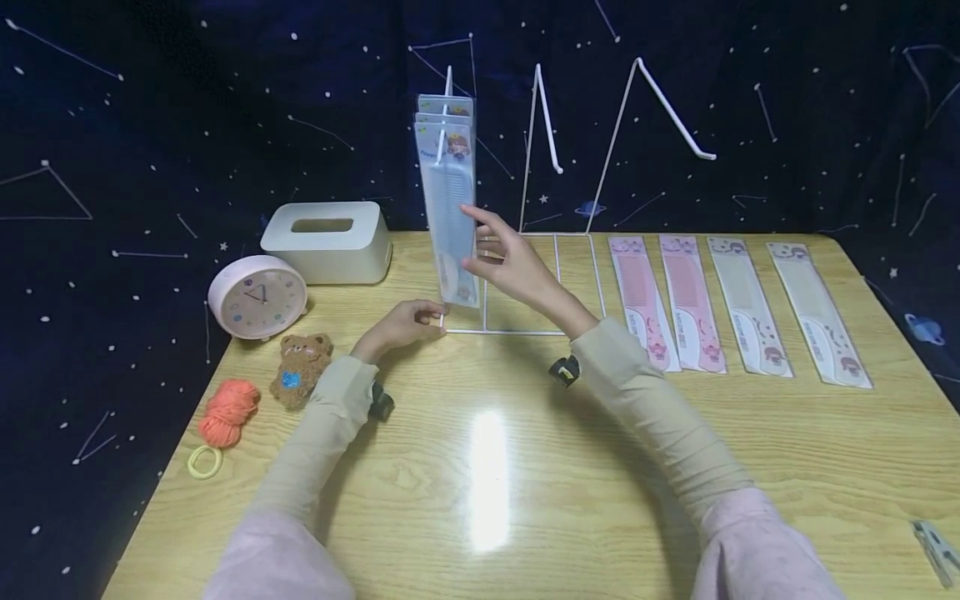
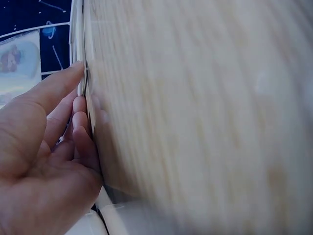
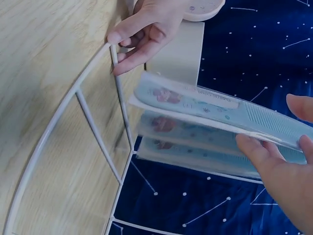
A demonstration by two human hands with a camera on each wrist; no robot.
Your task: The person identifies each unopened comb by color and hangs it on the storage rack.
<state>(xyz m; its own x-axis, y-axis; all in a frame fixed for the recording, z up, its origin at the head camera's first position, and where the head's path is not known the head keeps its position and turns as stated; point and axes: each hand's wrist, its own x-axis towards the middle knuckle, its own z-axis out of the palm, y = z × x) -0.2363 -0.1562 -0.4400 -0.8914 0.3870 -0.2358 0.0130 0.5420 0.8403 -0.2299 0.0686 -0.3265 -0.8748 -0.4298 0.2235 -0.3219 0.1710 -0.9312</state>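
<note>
Three packaged blue combs (image 1: 453, 208) hang one behind another from the left hook of a white wire rack (image 1: 525, 332). At the rack's front left base corner, my left hand (image 1: 405, 323) pinches the wire between thumb and fingers; the left wrist view shows this hand (image 2: 54, 147) low at the table. Beside the front comb pack, my right hand (image 1: 517, 258) has its fingers spread and relaxed, fingertips at the pack's right edge. In the right wrist view the hand (image 3: 283, 161) is next to the front pack (image 3: 195, 105); whether it touches is hard to tell.
Two pink comb packs (image 1: 693, 304) and two pale ones (image 1: 821, 317) lie right of the rack. On the left are a tissue box (image 1: 330, 250), clock (image 1: 258, 298), brown bear (image 1: 302, 367), orange yarn (image 1: 228, 412) and yellow ring (image 1: 204, 462). A small cutter-like tool (image 1: 937, 550) lies front right.
</note>
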